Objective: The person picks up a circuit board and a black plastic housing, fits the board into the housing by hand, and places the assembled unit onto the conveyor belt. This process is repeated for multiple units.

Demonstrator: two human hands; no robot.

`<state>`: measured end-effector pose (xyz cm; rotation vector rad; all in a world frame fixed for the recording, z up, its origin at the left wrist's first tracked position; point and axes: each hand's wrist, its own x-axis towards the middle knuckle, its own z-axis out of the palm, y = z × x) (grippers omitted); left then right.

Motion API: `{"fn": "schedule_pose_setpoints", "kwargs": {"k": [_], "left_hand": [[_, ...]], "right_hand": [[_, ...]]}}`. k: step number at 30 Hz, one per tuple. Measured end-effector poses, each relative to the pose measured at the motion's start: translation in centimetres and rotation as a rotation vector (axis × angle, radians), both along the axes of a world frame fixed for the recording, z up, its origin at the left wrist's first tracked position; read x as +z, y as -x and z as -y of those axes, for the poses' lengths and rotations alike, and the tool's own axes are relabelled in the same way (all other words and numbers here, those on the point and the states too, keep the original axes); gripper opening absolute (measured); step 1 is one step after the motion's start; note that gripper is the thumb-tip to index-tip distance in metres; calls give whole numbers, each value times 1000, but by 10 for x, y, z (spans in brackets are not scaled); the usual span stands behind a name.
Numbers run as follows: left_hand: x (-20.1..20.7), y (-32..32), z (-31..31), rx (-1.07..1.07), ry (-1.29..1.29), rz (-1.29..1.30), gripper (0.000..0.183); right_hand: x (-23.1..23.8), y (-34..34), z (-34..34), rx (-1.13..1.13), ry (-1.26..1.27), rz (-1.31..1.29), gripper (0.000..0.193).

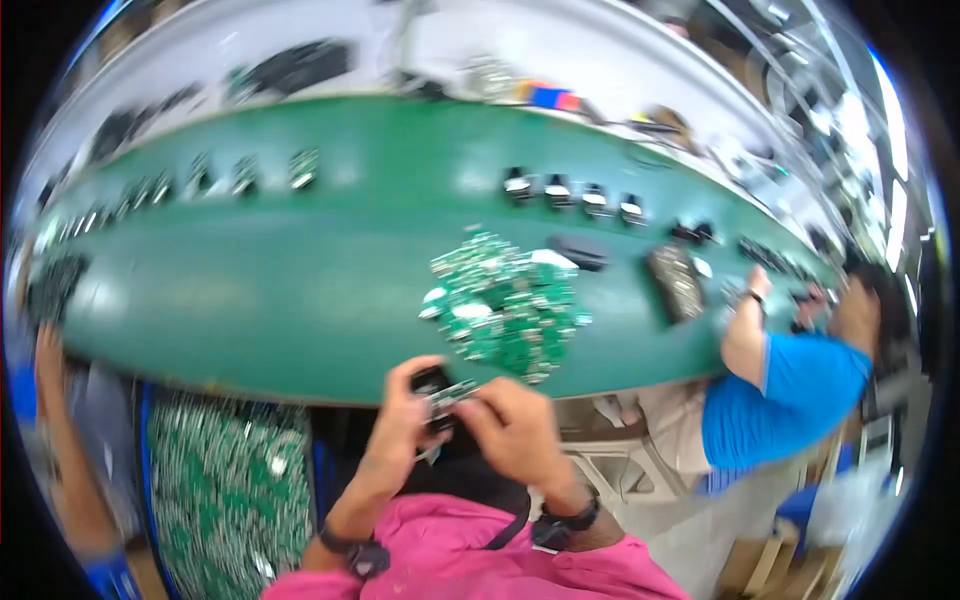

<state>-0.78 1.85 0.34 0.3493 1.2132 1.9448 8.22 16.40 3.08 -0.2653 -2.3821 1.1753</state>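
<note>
Just off the table's front edge, my left hand (395,425) is closed around a small black case (430,382). My right hand (515,425) comes in from the other side with its fingers pinching a small circuit board (455,393) against the case. Motion blur hides how far the board sits inside the case. Beyond my hands, a heap of small green circuit boards (510,310) lies on the green table (300,270). A dark oblong part (579,252) rests at the heap's far right side.
Below the table edge on my left stands a blue-edged bin of green boards (230,490). Small black units (557,190) line the table's far side, with board pieces (303,168) further left. A person in blue (790,400) works at the right; another person's arm (75,470) is at the left.
</note>
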Motion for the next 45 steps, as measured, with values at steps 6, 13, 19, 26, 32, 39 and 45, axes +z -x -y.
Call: {"fn": "schedule_pose_setpoints", "kwargs": {"k": [6,13,19,26,32,39,45], "left_hand": [[-7,-18,-19,222,-23,-87,41],[-2,-39,-26,127,-98,35,39],[2,-46,-24,116,-112,88,42],[-12,-45,-17,35,60,-464,54],[-43,-42,-17,127,61,-638,74],[-28,-54,-13,321,74,-956,50],[1,-56,-12,247,174,-779,54]], "right_hand": [[-2,-15,27,25,302,-154,17],[-23,-31,23,34,292,-280,23],[-17,-37,15,-51,647,-218,28],[4,-49,-3,98,676,45,26],[19,-59,-10,206,438,162,18],[32,-63,4,67,150,31,12],[26,-51,8,-139,115,23,14]]}}
